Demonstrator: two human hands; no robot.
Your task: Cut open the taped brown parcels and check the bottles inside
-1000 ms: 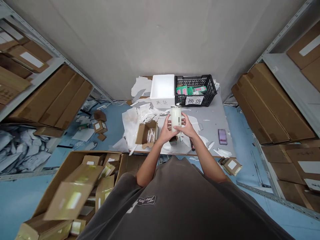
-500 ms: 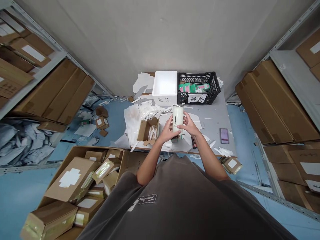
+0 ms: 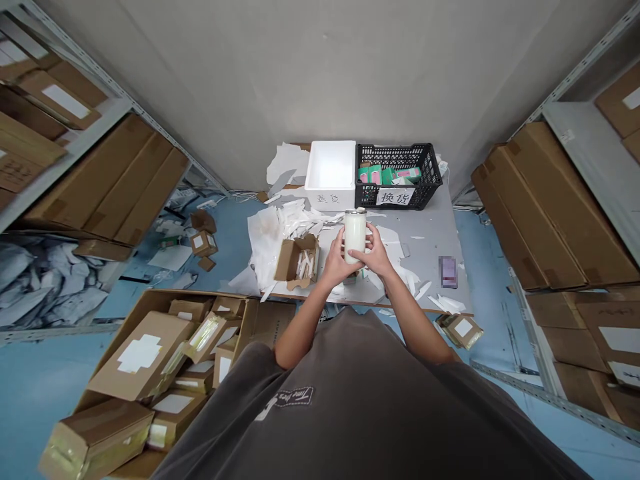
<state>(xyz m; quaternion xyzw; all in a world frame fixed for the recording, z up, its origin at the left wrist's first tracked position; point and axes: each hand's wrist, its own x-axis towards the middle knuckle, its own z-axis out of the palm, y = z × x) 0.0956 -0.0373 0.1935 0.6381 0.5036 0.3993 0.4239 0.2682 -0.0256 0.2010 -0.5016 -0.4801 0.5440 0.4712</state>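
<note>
A pale cream tumbler [image 3: 355, 235] with a metal-rimmed lid is held upright over the table, its side facing me plain. My left hand [image 3: 339, 260] is closed around its left side and lower part. From the right, my right hand [image 3: 374, 252] grips it, thumb across the front. Below the hands, a small dark green box is partly hidden. Left of them stands an open cardboard box [image 3: 299, 261] with white slips inside.
Behind stand a white foam box [image 3: 331, 177] and a black crate [image 3: 397, 177] with green boxes. A phone [image 3: 448, 272] lies at the right on the grey table [image 3: 425, 233]. Paper scraps [image 3: 265, 240] cover the left. A carton of parcels [image 3: 145, 357] stands at lower left; loaded shelves flank both sides.
The tumbler has been turned in my hands: the dark lettering that faced me is out of sight. Both hands stay on it in nearly the same place.
</note>
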